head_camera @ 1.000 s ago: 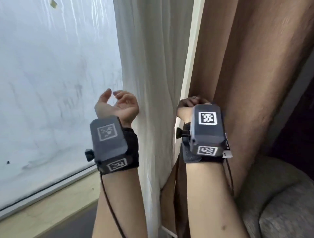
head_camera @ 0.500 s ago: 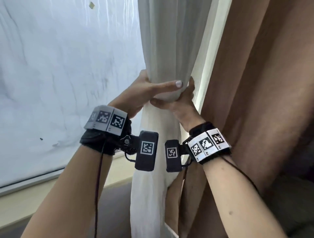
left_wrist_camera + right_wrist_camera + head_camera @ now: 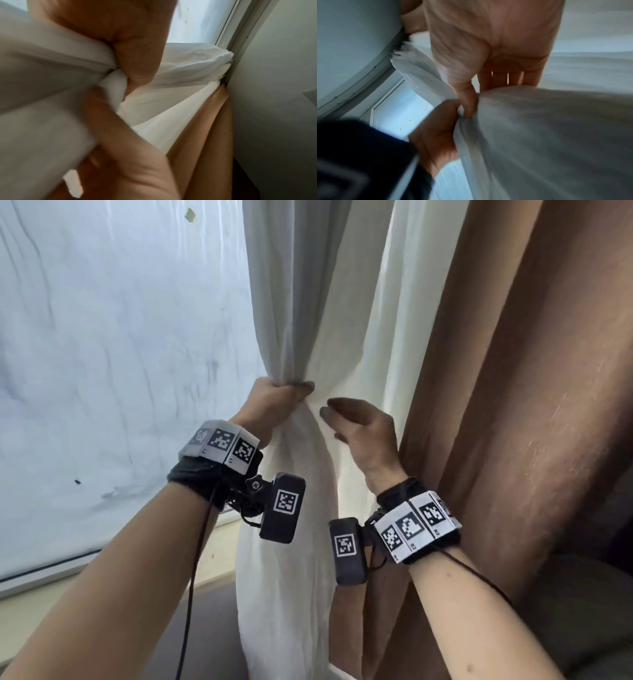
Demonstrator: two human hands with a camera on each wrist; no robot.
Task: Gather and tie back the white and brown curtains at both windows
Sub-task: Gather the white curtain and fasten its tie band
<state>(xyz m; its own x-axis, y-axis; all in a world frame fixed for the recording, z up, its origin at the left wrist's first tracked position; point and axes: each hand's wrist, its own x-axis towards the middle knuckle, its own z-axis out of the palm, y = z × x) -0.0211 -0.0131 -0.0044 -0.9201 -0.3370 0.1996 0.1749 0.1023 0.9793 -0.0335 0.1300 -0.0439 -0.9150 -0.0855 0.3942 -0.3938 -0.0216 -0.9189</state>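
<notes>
My left hand [image 3: 274,402] is clamped round the white curtain [image 3: 308,302], fingers curled tight so the cloth pinches into a narrow waist; in the left wrist view my thumb and fingers [image 3: 137,65] bite into the bunched folds. The gathered waist sits near the middle of the head view, with cloth fanning out toward 12 o'clock and hanging loose toward 6 o'clock.

My right hand [image 3: 366,436] is at 3 o'clock of that waist, its grip apart: the fingers reach behind the cloth without closing, the thumb stretched toward my left hand. From the right wrist view the palm [image 3: 496,40] lies flat against the cloth, and its thumb tip comes up against the fold just beside my left hand [image 3: 435,129].

The brown curtain [image 3: 513,405] hangs at 3 o'clock of the white one, its near edge just behind my right wrist. The window pane [image 3: 120,354] fills the side from 9 to 11 o'clock, bare glass beside the gathered edge. The sill [image 3: 51,604] runs below at 7 o'clock.
</notes>
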